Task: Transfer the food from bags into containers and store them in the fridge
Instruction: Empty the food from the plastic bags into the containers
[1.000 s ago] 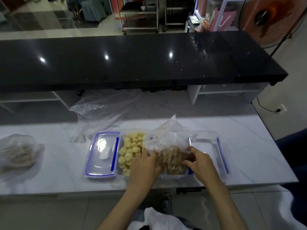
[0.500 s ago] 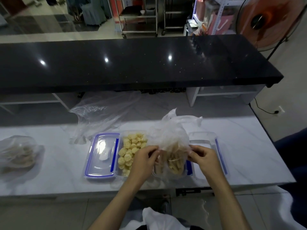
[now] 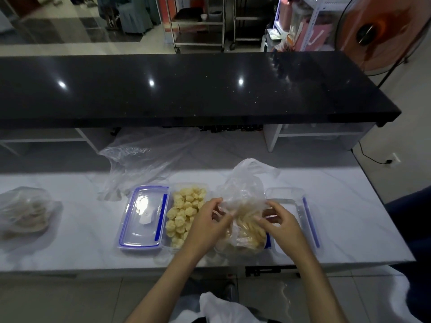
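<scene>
A clear plastic bag with pale food pieces in its lower part stands over a container that it mostly hides. My left hand pinches the bag's left side and my right hand pinches its right side, near the middle. To the left, an open clear container holds several round yellow food balls. A blue-rimmed lid lies left of it. Another lid lies right of the bag.
An empty crumpled clear bag lies behind the containers. A further bag with food sits at the counter's far left. A raised black counter runs along the back. The white marble counter's front edge is close to me.
Both hands rose from low around the bag in the container to pinching its sides higher up. The bag now stands taller and more gathered.
</scene>
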`<state>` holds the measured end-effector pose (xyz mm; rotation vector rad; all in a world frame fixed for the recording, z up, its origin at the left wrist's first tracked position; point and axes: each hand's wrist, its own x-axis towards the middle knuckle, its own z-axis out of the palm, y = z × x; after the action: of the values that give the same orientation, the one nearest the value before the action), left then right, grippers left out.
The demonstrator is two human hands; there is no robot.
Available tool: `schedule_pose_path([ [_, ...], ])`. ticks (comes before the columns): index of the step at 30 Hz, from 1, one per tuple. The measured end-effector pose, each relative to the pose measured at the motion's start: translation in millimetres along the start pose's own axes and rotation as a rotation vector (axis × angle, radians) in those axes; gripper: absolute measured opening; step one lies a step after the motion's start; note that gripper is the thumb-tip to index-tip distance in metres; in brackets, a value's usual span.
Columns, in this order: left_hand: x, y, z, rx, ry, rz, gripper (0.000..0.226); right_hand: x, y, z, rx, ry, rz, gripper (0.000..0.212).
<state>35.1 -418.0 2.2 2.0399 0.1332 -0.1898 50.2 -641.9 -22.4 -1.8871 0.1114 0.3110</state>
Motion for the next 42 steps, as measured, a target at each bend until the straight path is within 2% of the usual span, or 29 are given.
schedule_pose_path([
  [2, -2.6, -7.4, 0.1, 0.213, -0.139, 0.004, 0.081, -1.9, 3.5, -0.6, -0.133, -0.117, 0.02, 0.074],
  [3, -3.9, -11.8, 0.8, 0.307, -0.181, 0.01, 0.089, -2.4, 5.5, 0.5, -0.19, -0.156, 0.015, 0.079],
  [4, -4.1, -17.2, 1.5, 0.359, -0.193, 0.013, 0.087, -2.1, 7.6, 1.6, -0.228, -0.168, 0.008, 0.08],
  [5, -3.1, -22.0, 2.8, 0.351, -0.186, 0.014, 0.075, -1.2, 9.1, 2.2, -0.254, -0.152, 0.001, 0.074],
  [7, -0.3, -25.6, 4.6, 0.292, -0.122, 0.054, 0.031, 2.6, 9.4, 2.3, -0.281, -0.076, -0.044, 0.042],
  [8, 0.8, -25.5, 5.1, 0.271, -0.089, 0.083, 0.017, 4.7, 10.3, 2.2, -0.293, -0.029, -0.086, 0.025],
  [9, 2.2, -25.9, 6.1, 0.253, -0.061, 0.112, 0.021, 6.1, 11.2, 1.9, -0.304, 0.012, -0.121, 0.015],
  [11, 3.9, -25.3, 7.3, 0.252, -0.01, 0.154, 0.032, 5.7, 8.6, 1.8, -0.304, 0.072, -0.136, 0.021],
  [13, 2.2, -19.0, 7.2, 0.247, 0.026, 0.183, 0.034, 3.6, 2.0, 2.8, -0.234, 0.106, -0.132, 0.022],
  [15, 0.6, -11.5, 5.5, 0.133, 0.049, 0.173, 0.034, 1.7, -6.0, 6.4, -0.126, 0.141, -0.157, 0.015],
  [19, 4.2, -1.9, 1.6, -0.197, 0.077, 0.037, 0.032, -1.2, -21.2, 13.8, 0.103, 0.173, -0.148, 0.002],
  [20, 6.0, -1.6, 1.5, -0.217, 0.09, 0.011, 0.033, -1.4, -20.8, 13.8, 0.121, 0.154, -0.12, 0.011],
  [22, 7.8, -4.5, 2.9, -0.181, 0.114, -0.012, 0.031, -1.3, -13.7, 8.9, 0.056, 0.03, -0.072, 0.05],
  [24, 4.2, -6.3, 4.2, -0.032, 0.104, 0.018, 0.029, -2.5, -2.7, 3.5, -0.15, -0.138, -0.069, 0.085],
  [26, -1.7, -4.1, 6.1, 0.105, 0.024, 0.072, 0.024, -3.9, 7.0, 1.7, -0.374, -0.243, -0.118, 0.09],
  [27, -5.5, -0.7, 6.2, 0.124, -0.043, 0.078, 0.017, -4.3, 9.5, 2.2, -0.44, -0.233, -0.152, 0.082],
  [28, -8.2, 1.4, 5.7, 0.172, -0.113, 0.084, 0.021, -4.0, 11.3, 2.9, -0.457, -0.194, -0.18, 0.069],
  [31, -4.7, -10.2, 3.4, 0.449, -0.249, 0.145, 0.08, 0.1, 14.5, 4.8, -0.44, -0.026, -0.264, 0.016],
  [32, -2.8, -16.2, 2.5, 0.508, -0.249, 0.176, 0.084, 1.5, 14.7, 5.6, -0.439, 0.022, -0.27, 0.014],
  [33, -1.3, -21.1, 1.8, 0.54, -0.227, 0.209, 0.081, 3.0, 16.0, 6.7, -0.418, 0.063, -0.267, 0.017],
  [37, 4.5, -22.7, 2.8, 0.563, -0.123, 0.293, 0.039, 1.0, 3.6, 11.8, -0.21, 0.127, -0.239, 0.025],
  [41, 8.9, -17.1, 3.8, 0.578, -0.021, 0.318, 0.016, -1.6, -4.1, 4.7, -0.139, -0.034, -0.201, 0.011],
  [42, 9.0, -17.7, 5.5, 0.539, 0.01, 0.307, 0.011, -2.9, -3.7, 0.9, -0.16, -0.085, -0.183, 0.016],
])
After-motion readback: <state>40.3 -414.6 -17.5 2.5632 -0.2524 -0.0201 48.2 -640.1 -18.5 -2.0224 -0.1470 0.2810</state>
